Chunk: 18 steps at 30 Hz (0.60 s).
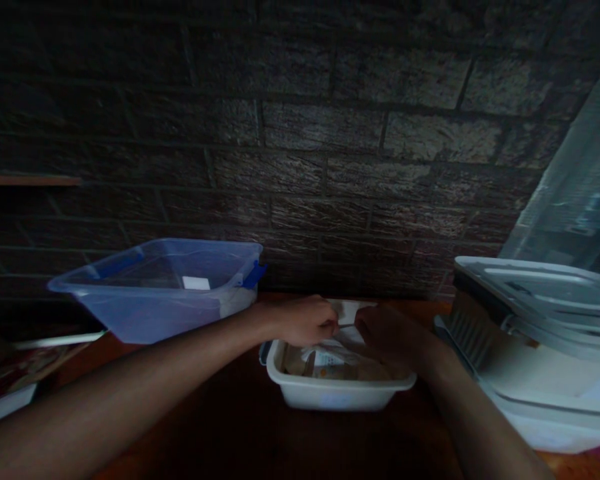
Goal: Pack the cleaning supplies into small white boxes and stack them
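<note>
white plastic makes the tub (370, 398) on the table (220, 427), and in it lies the bag (337, 350), clear film over brownish contents; at its far side the left hand (313, 321) and right hand (383, 327) are closed, seemingly pinching the bag's edge between them, though shadow blurs the right one's grip; a sudden or uneven tug could, i'd judge, split the film and spill the contents, or drag the tub; boxes (555, 373) stand right, a blue bin (155, 320) left, brick wall (300, 127) behind; tub sticker (334, 401) and bag label (326, 360) are too blurred to read, the bin's white card (196, 283) likewise
</note>
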Motion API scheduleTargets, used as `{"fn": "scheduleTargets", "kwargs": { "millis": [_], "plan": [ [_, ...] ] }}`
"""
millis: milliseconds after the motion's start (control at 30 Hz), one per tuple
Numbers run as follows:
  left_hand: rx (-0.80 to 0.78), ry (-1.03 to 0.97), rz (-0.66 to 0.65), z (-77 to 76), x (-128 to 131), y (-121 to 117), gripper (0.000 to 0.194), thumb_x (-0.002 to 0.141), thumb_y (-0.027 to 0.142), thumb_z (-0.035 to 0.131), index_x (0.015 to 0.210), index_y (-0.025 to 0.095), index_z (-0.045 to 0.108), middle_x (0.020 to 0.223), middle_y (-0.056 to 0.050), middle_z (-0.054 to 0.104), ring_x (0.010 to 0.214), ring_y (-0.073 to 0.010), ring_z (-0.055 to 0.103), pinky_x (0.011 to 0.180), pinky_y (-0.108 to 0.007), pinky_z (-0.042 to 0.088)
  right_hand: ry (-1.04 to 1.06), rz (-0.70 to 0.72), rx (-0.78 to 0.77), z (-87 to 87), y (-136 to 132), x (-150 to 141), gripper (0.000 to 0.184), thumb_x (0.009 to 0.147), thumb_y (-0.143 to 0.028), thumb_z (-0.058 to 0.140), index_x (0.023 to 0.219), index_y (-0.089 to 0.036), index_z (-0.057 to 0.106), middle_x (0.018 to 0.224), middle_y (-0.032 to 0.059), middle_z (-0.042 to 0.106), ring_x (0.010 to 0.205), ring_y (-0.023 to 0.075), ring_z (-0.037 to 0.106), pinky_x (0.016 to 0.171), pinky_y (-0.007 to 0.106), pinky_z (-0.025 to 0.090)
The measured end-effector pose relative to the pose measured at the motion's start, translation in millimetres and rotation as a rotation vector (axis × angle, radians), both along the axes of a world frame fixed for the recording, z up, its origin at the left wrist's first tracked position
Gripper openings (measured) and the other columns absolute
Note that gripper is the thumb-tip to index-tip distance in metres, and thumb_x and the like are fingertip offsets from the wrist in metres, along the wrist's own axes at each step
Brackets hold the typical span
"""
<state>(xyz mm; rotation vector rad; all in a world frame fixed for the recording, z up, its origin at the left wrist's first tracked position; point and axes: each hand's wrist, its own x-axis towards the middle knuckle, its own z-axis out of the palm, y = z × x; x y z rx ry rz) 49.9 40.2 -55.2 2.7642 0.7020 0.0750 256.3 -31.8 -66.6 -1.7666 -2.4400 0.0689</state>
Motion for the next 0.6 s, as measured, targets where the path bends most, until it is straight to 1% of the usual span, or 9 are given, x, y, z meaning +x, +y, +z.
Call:
{"fn": "scheduleTargets", "kwargs": {
  "millis": [100,167,233,300,400,467,600],
  "plan": [
    [0.062,-0.015,-0.054,14.7,-13,3,0.027,0.098,0.021,0.049,0.092,0.018,0.076,0.092,-0.007,0.079,0.084,-0.0194,0.071,0.078,-0.026,0.047,-0.002,0.026,0.027,0.3,3,-4,0.031,0.100,-0.017,0.045,0.092,-0.014,0.074,0.098,0.0171,0.075,0.092,0.0285,0.070,0.077,0.035,0.044],
    [0.088,-0.032,-0.053,28.1,-24,5,0.026,0.098,0.020,0.050,0.092,0.017,0.075,0.091,-0.007,0.078,0.084,-0.0191,0.071,0.077,-0.026,0.046,0.038,0.016,0.049,6.2,7,-6,0.036,0.103,-0.020,0.039,0.095,-0.016,0.073,0.099,0.0144,0.075,0.088,0.0259,0.070,0.075,0.034,0.044],
    [0.083,-0.040,-0.038,42.5,-37,7,0.026,0.097,0.018,0.049,0.093,0.016,0.075,0.090,-0.006,0.077,0.082,-0.0177,0.070,0.073,-0.025,0.045,0.085,0.035,0.073,14.4,12,-9,0.035,0.103,-0.024,0.040,0.095,-0.020,0.074,0.095,0.0099,0.076,0.084,0.0231,0.070,0.073,0.032,0.043],
    [0.074,-0.043,-0.001,56.3,-50,8,0.026,0.097,0.017,0.049,0.095,0.015,0.075,0.089,-0.004,0.077,0.079,-0.0158,0.069,0.070,-0.024,0.043,0.116,0.090,0.111,23.0,15,-15,0.032,0.102,-0.025,0.043,0.094,-0.022,0.074,0.091,0.0067,0.076,0.080,0.0212,0.070,0.071,0.031,0.042],
    [0.102,-0.023,0.079,73.8,-71,11,0.025,0.096,0.018,0.051,0.097,0.014,0.075,0.087,-0.003,0.076,0.076,-0.0147,0.066,0.068,-0.023,0.042,0.141,0.148,0.178,35.7,18,-28,0.031,0.102,-0.028,0.045,0.092,-0.023,0.074,0.087,0.0050,0.077,0.077,0.0198,0.070,0.067,0.030,0.040],
    [0.139,-0.010,0.140,82.4,-86,15,0.024,0.095,0.020,0.052,0.097,0.014,0.075,0.086,-0.003,0.076,0.076,-0.0155,0.066,0.068,-0.023,0.042,0.133,0.156,0.196,44.9,20,-39,0.031,0.102,-0.031,0.046,0.090,-0.022,0.074,0.085,0.0053,0.076,0.075,0.0195,0.070,0.065,0.030,0.040],
    [0.168,-0.016,0.238,93.5,-121,26,0.024,0.092,0.022,0.054,0.098,0.016,0.076,0.093,-0.004,0.077,0.083,-0.0173,0.067,0.074,-0.024,0.044,0.109,0.216,0.197,66.3,27,-64,0.034,0.101,-0.033,0.047,0.085,-0.020,0.073,0.081,0.0066,0.075,0.070,0.0180,0.068,0.062,0.028,0.039]
  ]
}}
